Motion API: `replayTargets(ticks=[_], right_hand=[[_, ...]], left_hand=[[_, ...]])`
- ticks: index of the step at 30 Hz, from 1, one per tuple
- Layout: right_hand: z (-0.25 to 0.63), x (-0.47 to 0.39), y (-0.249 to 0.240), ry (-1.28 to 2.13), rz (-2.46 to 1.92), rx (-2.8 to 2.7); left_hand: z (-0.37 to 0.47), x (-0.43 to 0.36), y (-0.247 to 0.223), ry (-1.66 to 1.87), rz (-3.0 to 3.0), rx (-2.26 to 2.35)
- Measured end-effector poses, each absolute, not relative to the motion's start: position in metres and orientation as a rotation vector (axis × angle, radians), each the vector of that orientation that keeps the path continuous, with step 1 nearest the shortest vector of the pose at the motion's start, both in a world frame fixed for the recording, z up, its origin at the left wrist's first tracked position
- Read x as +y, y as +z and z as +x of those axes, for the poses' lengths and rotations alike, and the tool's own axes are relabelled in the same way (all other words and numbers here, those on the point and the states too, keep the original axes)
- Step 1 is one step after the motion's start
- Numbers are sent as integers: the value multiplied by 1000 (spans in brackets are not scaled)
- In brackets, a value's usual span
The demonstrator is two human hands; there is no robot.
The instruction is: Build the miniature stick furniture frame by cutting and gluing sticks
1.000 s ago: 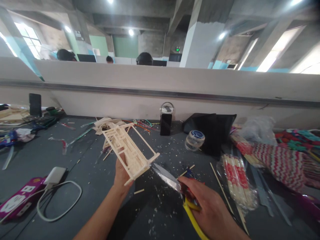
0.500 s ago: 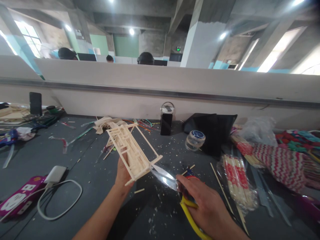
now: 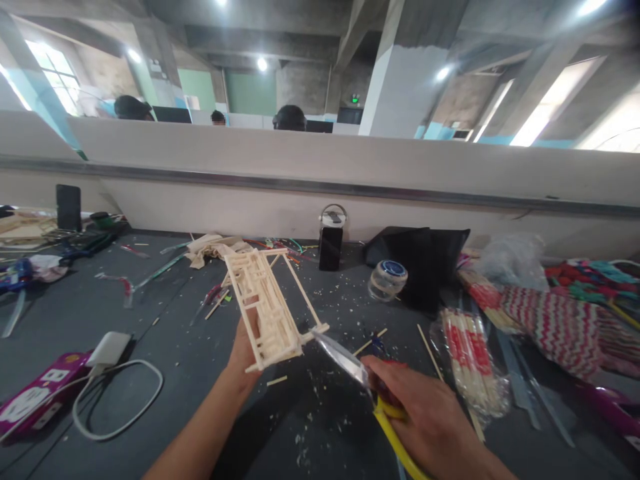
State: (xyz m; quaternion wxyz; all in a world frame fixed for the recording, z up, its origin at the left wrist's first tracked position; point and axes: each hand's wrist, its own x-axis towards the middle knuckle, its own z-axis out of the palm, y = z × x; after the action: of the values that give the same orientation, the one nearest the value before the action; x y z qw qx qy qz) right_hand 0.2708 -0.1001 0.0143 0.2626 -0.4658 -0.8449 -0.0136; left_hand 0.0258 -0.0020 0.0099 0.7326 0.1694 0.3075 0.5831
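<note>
A small frame model of pale wooden sticks [image 3: 273, 300] is tilted above the table, gripped from beneath and behind by my left hand [image 3: 243, 353]. Part of that hand's fingers is hidden behind the sticks. My right hand [image 3: 425, 407] is closed around the yellow handles of a pair of scissors [image 3: 345, 357]. The blades point up and left, looking nearly closed, and their tips are at the model's lower right corner, by a stick end that juts out. Whether the tips touch the wood I cannot tell.
Wood chips lie scattered on the dark table [image 3: 200, 413]. A phone [image 3: 331, 248] stands at the back, beside a glass jar [image 3: 387, 280]. On the right are bagged sticks [image 3: 470, 360] and striped knitted cloth [image 3: 555, 327]. A purple power strip [image 3: 47, 393] with a white charger [image 3: 110, 350] lies left.
The model has turned slightly and shows more of its face. The scissors have shifted a little right, their tips moving from the model's corner out along the jutting stick.
</note>
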Motion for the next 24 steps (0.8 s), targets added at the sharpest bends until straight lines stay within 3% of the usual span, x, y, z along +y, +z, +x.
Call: replayTargets(ticks=[14,24], right_hand=[[276,-104,45,-60,-1293,-2351],[282,-102,41,-20,-1364,-2229]], left_hand=[[37,-9,17,1131,354,652],[30,-4,10,1094,388,626]])
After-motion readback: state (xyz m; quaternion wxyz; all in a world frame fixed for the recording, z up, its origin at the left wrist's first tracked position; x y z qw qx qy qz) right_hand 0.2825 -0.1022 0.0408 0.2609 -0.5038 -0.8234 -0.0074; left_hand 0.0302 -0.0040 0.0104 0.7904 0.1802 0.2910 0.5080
